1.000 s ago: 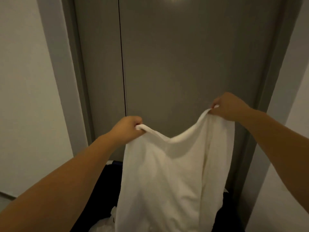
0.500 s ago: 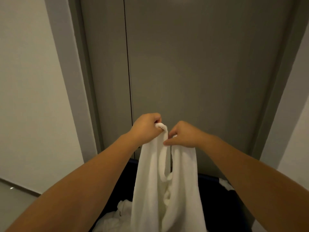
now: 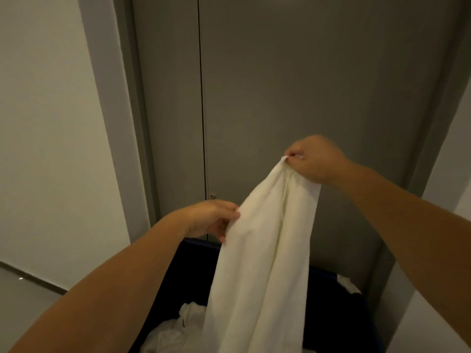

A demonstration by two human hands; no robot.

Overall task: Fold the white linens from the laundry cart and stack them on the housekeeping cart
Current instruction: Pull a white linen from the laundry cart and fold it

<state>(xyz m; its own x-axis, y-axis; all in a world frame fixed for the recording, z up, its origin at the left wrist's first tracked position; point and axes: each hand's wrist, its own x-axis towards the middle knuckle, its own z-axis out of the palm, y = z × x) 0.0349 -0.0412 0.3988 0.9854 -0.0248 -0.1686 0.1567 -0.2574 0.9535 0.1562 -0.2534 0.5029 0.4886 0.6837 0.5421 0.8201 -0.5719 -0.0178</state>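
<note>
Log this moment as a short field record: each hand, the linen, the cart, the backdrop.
right hand: raised, pinching the top of the white linen
left hand: lower, gripping the linen's left edge
linen: hanging lengthwise, doubled over, lower end out of frame
laundry cart: dark, below the hands, more white linens inside
backdrop: grey double doors, closed
housekeeping cart: not in view

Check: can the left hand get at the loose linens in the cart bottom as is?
Probably yes. The left hand only touches the side edge of the hanging linen, and the loose linens lie below its forearm in the open laundry cart, nothing covering them.
</note>
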